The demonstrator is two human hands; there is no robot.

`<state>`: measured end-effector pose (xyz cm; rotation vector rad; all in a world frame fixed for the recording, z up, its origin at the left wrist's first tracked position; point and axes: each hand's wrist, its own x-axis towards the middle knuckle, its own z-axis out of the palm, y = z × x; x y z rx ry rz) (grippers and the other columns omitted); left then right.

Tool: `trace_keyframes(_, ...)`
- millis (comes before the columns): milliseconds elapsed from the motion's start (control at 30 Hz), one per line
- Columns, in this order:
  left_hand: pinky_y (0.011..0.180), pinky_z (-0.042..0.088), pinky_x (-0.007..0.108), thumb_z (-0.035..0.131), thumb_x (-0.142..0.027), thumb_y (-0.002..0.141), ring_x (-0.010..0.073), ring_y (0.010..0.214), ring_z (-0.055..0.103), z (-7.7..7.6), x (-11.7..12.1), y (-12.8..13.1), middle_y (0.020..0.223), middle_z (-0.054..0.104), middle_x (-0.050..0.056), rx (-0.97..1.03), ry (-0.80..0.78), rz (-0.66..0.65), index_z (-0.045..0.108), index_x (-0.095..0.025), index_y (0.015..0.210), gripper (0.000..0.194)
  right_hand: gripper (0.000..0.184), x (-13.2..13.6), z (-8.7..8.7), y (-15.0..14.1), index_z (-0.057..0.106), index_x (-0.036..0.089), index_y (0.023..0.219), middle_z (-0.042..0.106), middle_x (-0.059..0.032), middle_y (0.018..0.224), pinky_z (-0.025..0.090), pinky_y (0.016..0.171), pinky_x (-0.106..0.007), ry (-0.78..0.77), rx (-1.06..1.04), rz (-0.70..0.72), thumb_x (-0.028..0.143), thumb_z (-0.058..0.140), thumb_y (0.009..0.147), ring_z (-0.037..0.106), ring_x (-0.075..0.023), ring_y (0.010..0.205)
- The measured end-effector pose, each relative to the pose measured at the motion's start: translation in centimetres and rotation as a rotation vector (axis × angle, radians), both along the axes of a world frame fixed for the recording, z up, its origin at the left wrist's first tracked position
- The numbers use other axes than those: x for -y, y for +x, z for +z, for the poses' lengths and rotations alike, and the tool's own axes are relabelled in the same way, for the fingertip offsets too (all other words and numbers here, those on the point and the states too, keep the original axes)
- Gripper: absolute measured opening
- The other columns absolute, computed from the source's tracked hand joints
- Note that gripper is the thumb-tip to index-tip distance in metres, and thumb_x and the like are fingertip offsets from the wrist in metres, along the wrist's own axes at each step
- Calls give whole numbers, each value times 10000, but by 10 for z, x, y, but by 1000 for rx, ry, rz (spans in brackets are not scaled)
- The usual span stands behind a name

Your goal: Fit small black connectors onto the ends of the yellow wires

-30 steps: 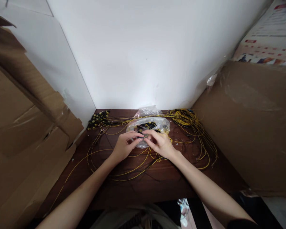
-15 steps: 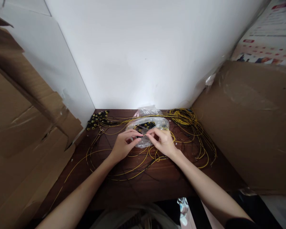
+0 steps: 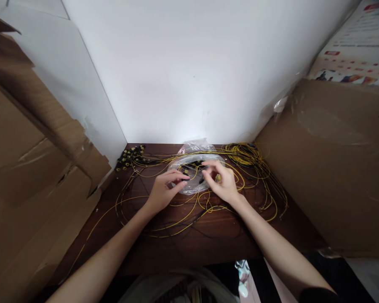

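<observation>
My left hand (image 3: 166, 189) pinches a small black connector (image 3: 185, 179) between thumb and fingertips. A thin yellow wire (image 3: 196, 173) curves away from near its tip. To the right, my right hand (image 3: 222, 181) has its thumb and index finger apart, with nothing visible between them. Both hands are over a clear plastic bag (image 3: 189, 158), which lies open with dark parts and some yellow inside. Part of the bag is hidden behind the fingers. Loops of yellow and black wire (image 3: 177, 234) lie on the table in front of it.
A pile of black and yellow connectors (image 3: 129, 157) sits at the table's back left. Coiled yellow wires (image 3: 244, 155) lie at the back right. Cardboard stands on the left (image 3: 34, 168) and right (image 3: 322, 168), with a white wall (image 3: 189, 75) behind the dark wooden table (image 3: 214, 248).
My right hand has let go of the yellow wire near the connector and moved slightly right, its fingers parting. My left hand stays almost in place with the connector.
</observation>
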<state>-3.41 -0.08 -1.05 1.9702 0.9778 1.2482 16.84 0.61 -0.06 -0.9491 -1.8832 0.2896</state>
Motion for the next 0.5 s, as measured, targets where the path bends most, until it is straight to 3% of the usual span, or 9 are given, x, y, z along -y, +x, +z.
trace_keyframes(200, 647, 460, 245, 597, -200, 781, 136, 785, 575, -2, -1, 0, 879, 631, 53, 20, -20, -16, 687, -190, 913, 160, 373, 3, -4, -5, 468, 178, 1217, 616, 17, 701, 423, 522, -206, -13, 169, 190, 215, 501, 847, 490, -71, 484)
trace_keyframes(333, 647, 455, 247, 596, -199, 782, 134, 765, 571, -1, -1, 0, 852, 630, 49, 13, -19, -25, 688, -184, 902, 152, 194, 2, -6, -7, 606, 164, 1001, 595, 15, 632, 410, 525, -204, 0, 219, 193, 251, 504, 860, 505, -76, 506)
trace_keyframes(500, 632, 448, 241, 596, -187, 780, 125, 744, 569, 0, -1, 1, 846, 632, 42, -6, -3, -33, 687, -192, 915, 163, 164, 1, -7, -6, 635, 160, 888, 628, 0, 656, 408, 526, -203, 9, 222, 145, 262, 509, 860, 535, -84, 532)
